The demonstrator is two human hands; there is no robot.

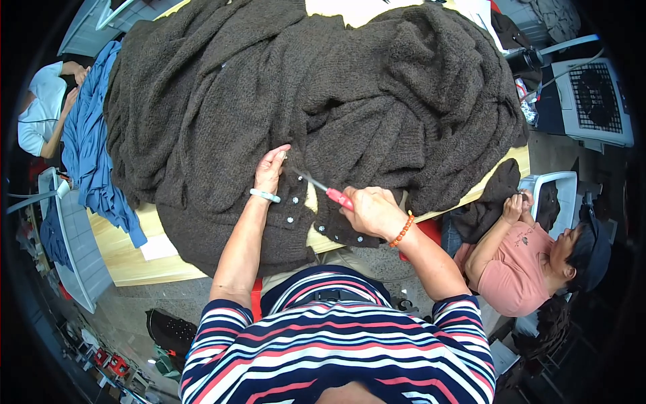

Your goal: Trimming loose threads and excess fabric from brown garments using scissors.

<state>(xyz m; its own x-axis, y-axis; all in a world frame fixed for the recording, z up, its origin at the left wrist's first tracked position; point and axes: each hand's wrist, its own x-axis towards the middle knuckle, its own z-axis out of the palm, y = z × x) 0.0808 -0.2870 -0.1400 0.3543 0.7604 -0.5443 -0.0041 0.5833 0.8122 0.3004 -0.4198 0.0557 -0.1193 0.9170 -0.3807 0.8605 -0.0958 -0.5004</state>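
Observation:
A dark brown knitted cardigan (232, 222) lies spread before me, with shiny round buttons (295, 200) along its front edges. At the front edge, my left hand (269, 174) is closed, pinching the knit near a button position; the fingertips partly hide what is between them. My right hand (377, 214) grips a slim tool with a red handle (339, 198) and a thin metal shaft. Its tip points left toward my left fingertips, and its exact kind is unclear. More buttons (340, 238) show on the opposite front edge, below the tool.
More brown knitwear (437, 74) is heaped over the wooden table (114, 252). Blue garments (97, 155) hang over its left edge beside a white paper (158, 247). One person (42, 114) works at the left; another in pink (515, 269) handles dark knit at the right, near a white basket (565, 183).

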